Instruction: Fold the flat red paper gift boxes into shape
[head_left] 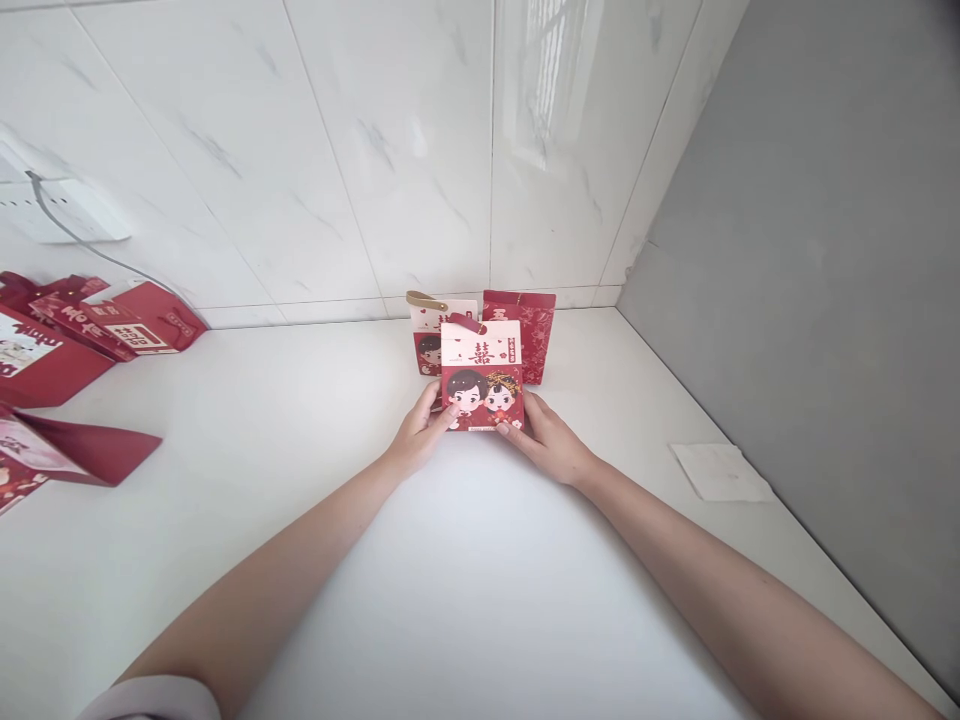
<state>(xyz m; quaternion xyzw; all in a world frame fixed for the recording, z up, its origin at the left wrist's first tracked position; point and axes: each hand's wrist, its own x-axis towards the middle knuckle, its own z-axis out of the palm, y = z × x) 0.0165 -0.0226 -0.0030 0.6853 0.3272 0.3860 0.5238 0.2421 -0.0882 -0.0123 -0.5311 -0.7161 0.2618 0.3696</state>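
Note:
A red and cream gift box [482,350] with two cartoon figures and a dark red strap stands upright near the middle. My left hand [424,430] grips its lower left side, thumb on the front face. At the lower right side, my right hand [550,440] holds the same box, its thumb also on the front. Behind it to the left is a similar box [427,345] with a tan strap, partly hidden. A red patterned box [538,335] stands behind to the right, partly covered by the front box.
Several red gift boxes [67,360] are at the left on the white table [300,400]. A grey cable [97,252] runs from a wall socket [67,212] down behind them. On the right lies a white paper square [721,472] beside the grey panel [810,300]. A tiled wall [420,150] bounds the back.

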